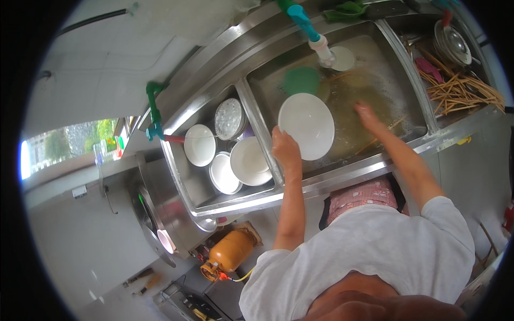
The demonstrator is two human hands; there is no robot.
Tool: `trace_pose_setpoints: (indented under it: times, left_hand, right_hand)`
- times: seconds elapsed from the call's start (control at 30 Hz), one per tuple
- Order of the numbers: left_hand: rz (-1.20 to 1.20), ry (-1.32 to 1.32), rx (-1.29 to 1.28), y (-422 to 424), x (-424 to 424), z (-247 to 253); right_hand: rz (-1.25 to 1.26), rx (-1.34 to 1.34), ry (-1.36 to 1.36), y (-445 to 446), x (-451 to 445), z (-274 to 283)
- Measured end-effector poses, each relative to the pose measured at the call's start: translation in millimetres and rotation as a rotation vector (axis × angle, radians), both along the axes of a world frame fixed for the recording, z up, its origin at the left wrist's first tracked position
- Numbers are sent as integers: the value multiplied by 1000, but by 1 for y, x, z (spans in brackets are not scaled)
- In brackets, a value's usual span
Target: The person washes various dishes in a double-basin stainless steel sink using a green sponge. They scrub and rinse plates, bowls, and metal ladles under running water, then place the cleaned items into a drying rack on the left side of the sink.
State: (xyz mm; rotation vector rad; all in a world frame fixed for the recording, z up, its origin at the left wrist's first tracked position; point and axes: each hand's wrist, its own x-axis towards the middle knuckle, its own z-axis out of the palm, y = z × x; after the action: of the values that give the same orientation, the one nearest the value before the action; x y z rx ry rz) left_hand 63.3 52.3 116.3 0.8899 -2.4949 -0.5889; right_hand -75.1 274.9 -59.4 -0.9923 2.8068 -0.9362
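My left hand (286, 148) grips the rim of a large white dish (306, 126), tilted above the left part of the middle sink basin (411, 92). To its right, my right hand (367, 114) is at the murky water (341, 120); its fingertips are blurred, and whether they hold anything does not show. Just behind the dish lies a green round object (302, 80) in the water. A pale round dish (342, 59) sits farther back, near the tap nozzle (327, 58). Loose chopsticks (367, 145) lie in the water around my right hand.
In the left basin stand white bowls (200, 145) and a stack of metal-looking dishes (229, 117), beneath a green tap (153, 120). The right basin holds many chopsticks (461, 92) and a lidded pot or strainer (453, 44). An orange gas cylinder (232, 249) stands below on the left.
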Motion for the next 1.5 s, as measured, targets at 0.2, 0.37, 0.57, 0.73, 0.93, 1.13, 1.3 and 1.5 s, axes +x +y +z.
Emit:
trace_pose_setpoints:
  times: [0.2, 0.37, 0.57, 0.73, 0.93, 1.13, 1.3, 1.5]
  left_hand:
    - [282, 463, 437, -75, 56, -6]
    - [512, 770, 897, -123, 104, -8]
    - [871, 841, 765, -166, 183, -40]
    - [1118, 994, 837, -210, 195, -73]
    - [910, 947, 967, -265, 124, -71]
    - [982, 696, 940, -288, 46, -88]
    - [875, 846, 793, -309, 75, -124]
    - [710, 410, 7, -205, -4, -62]
  right_hand:
    - [267, 663, -262, 53, 12, -14]
    - [407, 452, -490, 52, 10, -11]
    - [114, 91, -261, 82, 55, 95]
    - [-105, 112, -197, 81, 70, 107]
    - [-108, 103, -175, 86, 68, 91]
    - [-113, 95, -141, 86, 65, 92]
    - [-59, 49, -145, 68, 67, 106]
    - [-135, 103, -129, 82, 60, 114]
